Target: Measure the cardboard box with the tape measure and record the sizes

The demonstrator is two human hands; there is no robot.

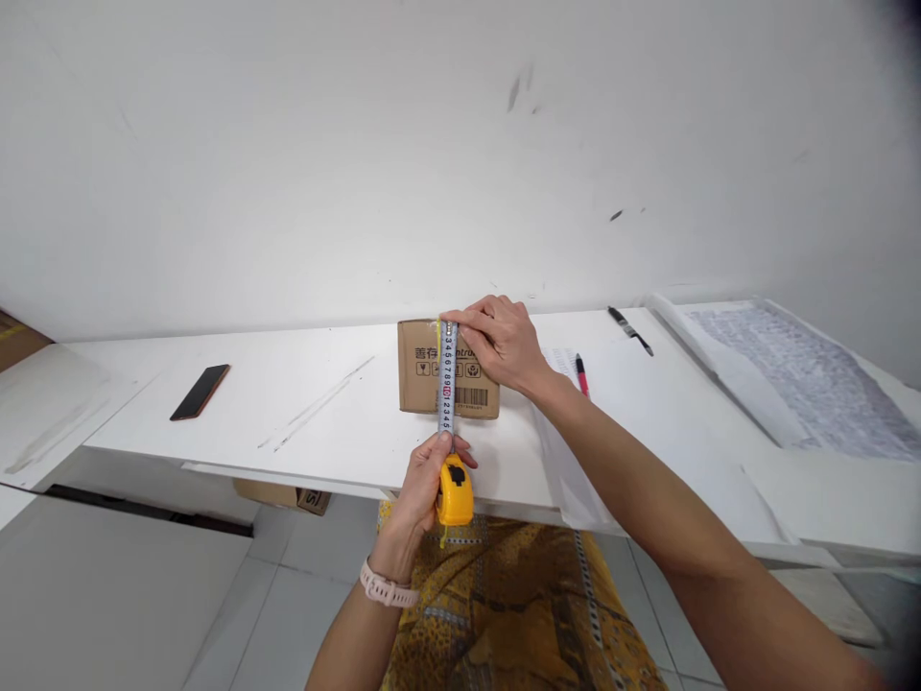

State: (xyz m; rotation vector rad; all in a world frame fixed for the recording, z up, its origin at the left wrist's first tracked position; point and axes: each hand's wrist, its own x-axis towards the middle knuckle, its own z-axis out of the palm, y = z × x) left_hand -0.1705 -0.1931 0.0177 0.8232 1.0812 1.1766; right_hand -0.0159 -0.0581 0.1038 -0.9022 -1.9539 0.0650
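Note:
A small brown cardboard box [413,389] with printed symbols and a barcode lies on the white desk [237,403]. Across its top runs the blade of a yellow tape measure [456,491], pulled out from the far edge toward me and past the near edge. My left hand [426,472] grips the tape case and blade just off the desk's front edge, thumb on the blade. At the box's far edge, my right hand [504,338] is closed, its fingers holding the blade's end against the cardboard. The blade's tip is partly hidden by these fingers.
Left on the desk lies a black phone [200,392]. To the right are white paper sheets [648,441], a red pen [581,374], a black pen [630,331] and a stack of written pages [806,374]. The wall [360,173] rises behind; another box [288,493] is below.

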